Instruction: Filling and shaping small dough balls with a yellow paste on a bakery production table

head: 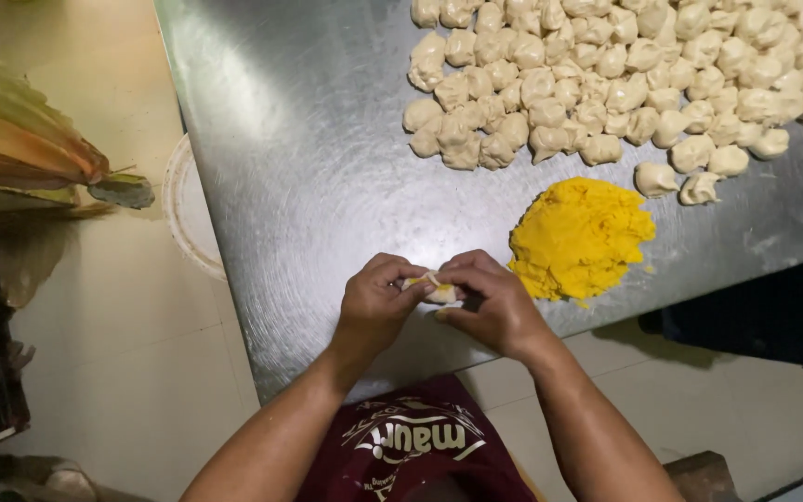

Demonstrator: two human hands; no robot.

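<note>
Both hands' fingers (400, 279) pinch a dough piece (433, 288) (mostly hidden); dough pile (606, 74) cut off above.

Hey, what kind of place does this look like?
Probably a small food workshop or bakery kitchen: a steel worktable holds many pale filled dough pieces and a yellow filling mound, while both hands pinch one dough piece shut.

Arms: your two bare arms reach forward and slant in toward each other.
Left hand (375, 305): back of the hand faces up, fingers curled in, tips pinched toward your other hand.
Right hand (490, 302): back up too, fingers bent, thumb tucked under.
Together: your hands meet fingertip to fingertip, close in front of your body.
</note>
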